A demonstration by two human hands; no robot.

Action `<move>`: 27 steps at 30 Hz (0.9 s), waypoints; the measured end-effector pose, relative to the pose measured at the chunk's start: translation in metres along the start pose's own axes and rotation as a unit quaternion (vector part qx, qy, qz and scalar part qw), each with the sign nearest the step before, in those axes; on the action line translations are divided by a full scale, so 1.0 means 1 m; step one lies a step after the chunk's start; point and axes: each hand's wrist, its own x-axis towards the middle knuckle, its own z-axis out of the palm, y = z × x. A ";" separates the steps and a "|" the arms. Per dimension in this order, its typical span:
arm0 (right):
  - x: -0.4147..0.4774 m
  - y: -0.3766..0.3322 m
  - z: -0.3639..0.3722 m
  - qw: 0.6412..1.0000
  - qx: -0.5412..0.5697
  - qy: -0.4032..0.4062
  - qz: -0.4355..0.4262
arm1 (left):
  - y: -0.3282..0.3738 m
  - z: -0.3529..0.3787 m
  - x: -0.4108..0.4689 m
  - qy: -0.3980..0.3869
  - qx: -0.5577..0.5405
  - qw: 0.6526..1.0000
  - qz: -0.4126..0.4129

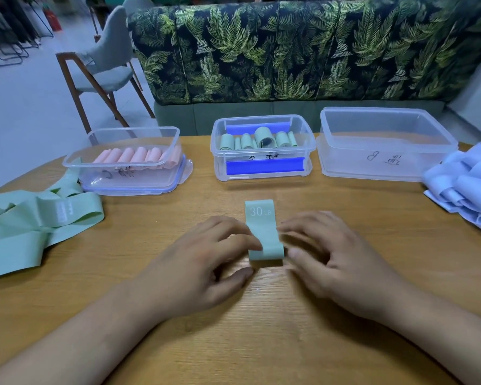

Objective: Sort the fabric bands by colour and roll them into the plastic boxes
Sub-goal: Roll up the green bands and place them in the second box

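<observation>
Head view:
- Green band (262,227) lies flat mid-bench, a little towards the near edge. It runs front to back, with "30 LB" printed on the far end. The near end is already rolled up into a short coil.
- Left hand (206,262): grip clamped on the coil from the left, thumb at the coil's near side and forefinger on top of the band.
- Right hand (333,262): grip on the same coil from the right, fingers curled against the band's right edge and thumb at the coil end. The fingertips are motion-blurred, so exact contact is unclear.
- Bench (261,343): wood grain, rounded edge at the left.
- Loose green bands (25,226) are heaped at the left edge, unrolled and overlapping.
- Left box (95,164) sits far left of centre on its lid. Pink rolls (134,157) lie in a row inside.
- Middle box (264,150) is at the far edge, centre, straight beyond the green band and apart from it. It holds green rolls (261,140), some of them standing on end.
- Right box (383,159) stands just beside the middle box, with handwriting on its front wall.
- Pale blue bands (467,184) are piled at the right edge, close to the right box.
- Behind the bench there is a leaf-print sofa (289,51), and a grey chair (106,65) at far left.
</observation>
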 end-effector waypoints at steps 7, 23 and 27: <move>0.037 -0.001 -0.005 0.989 0.144 0.040 0.021 | -0.009 -0.008 0.027 -0.007 0.059 0.996 0.061; 0.029 0.011 0.004 0.997 0.048 0.030 -0.057 | -0.031 0.002 0.025 -0.009 0.061 0.998 0.003; 0.029 0.011 0.005 0.998 0.040 0.027 -0.037 | -0.031 0.002 0.026 -0.005 0.066 0.998 0.001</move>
